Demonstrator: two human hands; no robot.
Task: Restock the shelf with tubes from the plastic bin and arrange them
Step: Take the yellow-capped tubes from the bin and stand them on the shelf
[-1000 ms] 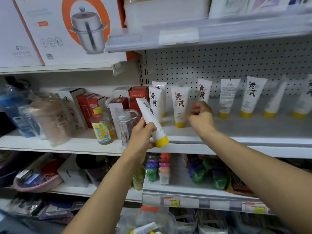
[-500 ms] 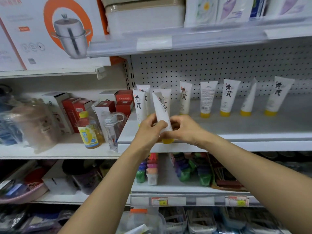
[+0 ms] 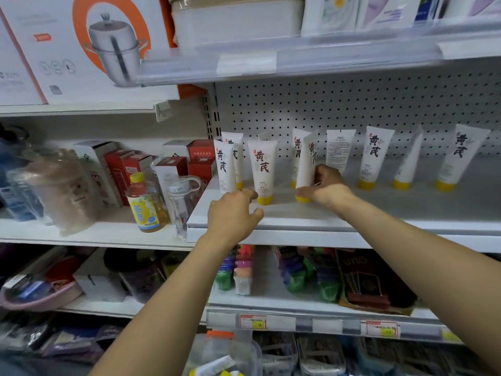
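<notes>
Shelf (image 3: 406, 210): white metal, part-stocked.
Right grip (image 3: 329, 189): pinching white yellow-capped plastic tube (image 3: 306, 164).
Left grip (image 3: 233, 215): slack, empty.
Bin (image 3: 240, 351): clear plastic, spare tubes (image 3: 214, 369) remain.

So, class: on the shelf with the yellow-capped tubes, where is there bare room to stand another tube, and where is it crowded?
Bare: the front strip of the shelf, right of the right hand and before the back-row tubes. Crowded: the left-end tubes, packed beside the red boxes.

shop; pegboard-backed shelf (image 3: 352, 213); price tags (image 3: 253, 321) on rail; rows of tubes (image 3: 261, 164)
</notes>
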